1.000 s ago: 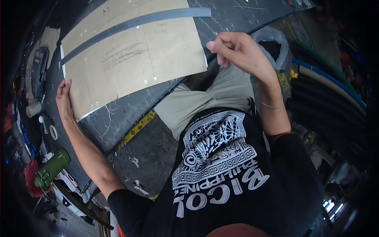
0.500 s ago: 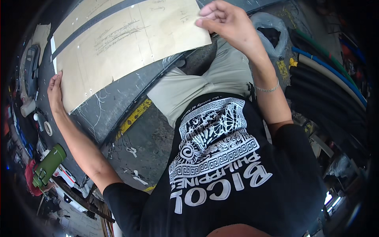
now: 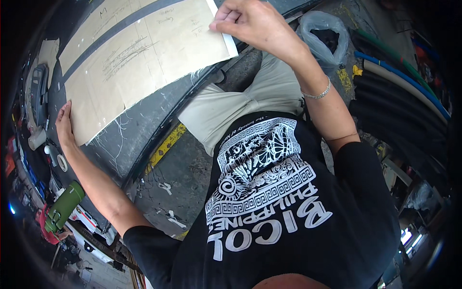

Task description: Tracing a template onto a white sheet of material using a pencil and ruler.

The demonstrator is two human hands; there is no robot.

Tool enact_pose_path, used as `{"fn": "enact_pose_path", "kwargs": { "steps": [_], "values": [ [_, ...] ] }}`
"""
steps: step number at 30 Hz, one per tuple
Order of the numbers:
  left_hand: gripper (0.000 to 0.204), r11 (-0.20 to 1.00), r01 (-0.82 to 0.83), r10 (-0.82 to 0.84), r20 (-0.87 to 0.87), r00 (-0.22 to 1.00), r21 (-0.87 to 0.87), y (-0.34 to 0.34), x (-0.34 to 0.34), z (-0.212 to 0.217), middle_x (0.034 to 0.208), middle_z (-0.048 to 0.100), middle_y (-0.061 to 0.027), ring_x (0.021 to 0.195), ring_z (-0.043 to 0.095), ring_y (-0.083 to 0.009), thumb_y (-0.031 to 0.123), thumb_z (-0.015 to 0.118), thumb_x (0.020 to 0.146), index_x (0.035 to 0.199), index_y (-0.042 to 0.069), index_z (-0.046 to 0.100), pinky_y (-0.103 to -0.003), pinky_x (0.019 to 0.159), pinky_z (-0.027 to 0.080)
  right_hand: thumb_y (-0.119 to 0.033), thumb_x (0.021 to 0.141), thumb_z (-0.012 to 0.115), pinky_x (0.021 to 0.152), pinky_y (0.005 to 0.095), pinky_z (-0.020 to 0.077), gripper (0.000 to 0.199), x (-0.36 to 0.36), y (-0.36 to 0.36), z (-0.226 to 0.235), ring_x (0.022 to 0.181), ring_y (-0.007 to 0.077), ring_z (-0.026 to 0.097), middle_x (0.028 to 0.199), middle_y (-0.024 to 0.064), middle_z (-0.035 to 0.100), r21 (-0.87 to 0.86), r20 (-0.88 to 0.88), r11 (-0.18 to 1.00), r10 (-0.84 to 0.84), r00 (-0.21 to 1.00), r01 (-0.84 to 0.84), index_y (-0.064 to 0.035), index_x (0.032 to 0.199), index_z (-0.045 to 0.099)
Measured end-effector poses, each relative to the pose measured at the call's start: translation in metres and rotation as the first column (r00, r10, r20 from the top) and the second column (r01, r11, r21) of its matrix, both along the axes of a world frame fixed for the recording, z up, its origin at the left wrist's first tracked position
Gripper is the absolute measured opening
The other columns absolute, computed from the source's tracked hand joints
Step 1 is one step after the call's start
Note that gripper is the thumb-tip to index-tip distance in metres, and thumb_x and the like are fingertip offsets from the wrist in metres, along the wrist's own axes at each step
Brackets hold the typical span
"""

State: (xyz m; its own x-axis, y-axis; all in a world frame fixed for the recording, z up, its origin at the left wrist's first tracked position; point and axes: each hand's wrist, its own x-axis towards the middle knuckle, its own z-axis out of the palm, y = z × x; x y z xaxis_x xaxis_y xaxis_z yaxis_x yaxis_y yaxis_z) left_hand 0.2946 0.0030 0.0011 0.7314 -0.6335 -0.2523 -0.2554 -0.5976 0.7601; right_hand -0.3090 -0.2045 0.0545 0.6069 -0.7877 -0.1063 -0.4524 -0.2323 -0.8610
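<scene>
A large tan paper pattern sheet [image 3: 144, 62] with pencil writing and a dark stripe [image 3: 106, 43] across it lies on the dark work table. Below it, a white layer [image 3: 230, 45] shows along the right edge, and frayed threads hang at the near edge. At the lower left edge of the sheet, my left hand [image 3: 64, 123] is closed, with its fingers at the rim. My right hand [image 3: 248, 21] pinches the right edge of the sheet, thumb and forefinger together, near the white layer. The undersides of both grips are hidden.
Left of my left arm are a tape roll [image 3: 62, 163] and a green bottle [image 3: 64, 204]. A clear plastic bag [image 3: 325, 36] with a dark inside stands at the right, beside dark rolls [image 3: 390, 113] and a blue tube. White scraps lie on the floor.
The tan sheet has slid left with both hands, the right one moving further. A white strip has come into view at its right edge, while the white at its left edge is covered.
</scene>
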Motion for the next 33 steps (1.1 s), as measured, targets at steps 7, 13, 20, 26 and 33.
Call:
{"fn": "enact_pose_path", "kwargs": {
  "steps": [7,13,20,26,33],
  "values": [
    [0.029,0.999,-0.048,0.047,-0.054,0.997,-0.021,-0.004,-0.030,0.005,0.101,0.070,0.0008,0.092,0.061,-0.0073,0.028,0.072,0.097,0.115,0.005,0.072,-0.020,0.083,0.047,-0.021,0.092,0.069,0.057,0.0277,0.0462,0.026,-0.020,0.014,0.020,0.062,0.0086,0.059,0.072,0.0052,0.068,0.049,-0.069,0.992,-0.109,0.992,0.113,0.0044,0.095,0.068],
    [0.029,1.000,-0.021,0.021,-0.034,0.999,-0.016,-0.003,-0.032,0.005,0.101,0.070,0.0007,0.091,0.061,-0.0072,0.027,0.073,0.096,0.114,0.005,0.072,-0.020,0.082,0.047,-0.020,0.095,0.066,0.055,0.0252,0.0461,0.026,-0.025,0.018,0.016,0.063,0.0070,0.059,0.074,0.0040,0.069,0.176,0.004,0.981,-0.085,0.996,0.083,0.0050,0.100,0.066],
    [0.030,1.000,-0.028,0.028,-0.005,1.000,0.003,-0.004,-0.042,0.009,0.102,0.070,0.0005,0.093,0.061,-0.0073,0.028,0.074,0.095,0.114,0.004,0.072,-0.020,0.085,0.046,-0.009,0.093,0.067,0.064,0.0247,0.0541,0.023,-0.012,0.022,0.002,0.069,0.0107,0.066,0.089,0.0067,0.069,0.390,0.189,0.898,-0.293,0.937,0.202,0.0063,0.109,0.062],
    [0.032,0.999,-0.040,0.039,-0.034,0.999,-0.022,-0.004,-0.043,0.011,0.107,0.069,0.0003,0.099,0.061,-0.0078,0.029,0.072,0.097,0.117,0.005,0.070,-0.021,0.089,0.045,-0.002,0.087,0.071,0.064,0.0249,0.0534,0.027,-0.004,0.004,-0.024,0.070,0.0116,0.066,0.089,0.0077,0.069,0.332,0.383,0.934,-0.263,0.886,0.133,0.0069,0.110,0.060],
    [0.035,1.000,-0.012,0.012,-0.024,1.000,-0.013,-0.005,-0.035,0.008,0.110,0.069,-0.0004,0.101,0.061,-0.0087,0.031,0.071,0.097,0.120,0.005,0.069,-0.021,0.091,0.045,-0.001,0.083,0.071,0.061,0.0273,0.0520,0.023,0.000,0.001,-0.017,0.065,0.0133,0.065,0.074,0.0065,0.068,0.266,0.191,0.957,-0.169,0.967,0.115,0.0060,0.103,0.063]
  ]
}}
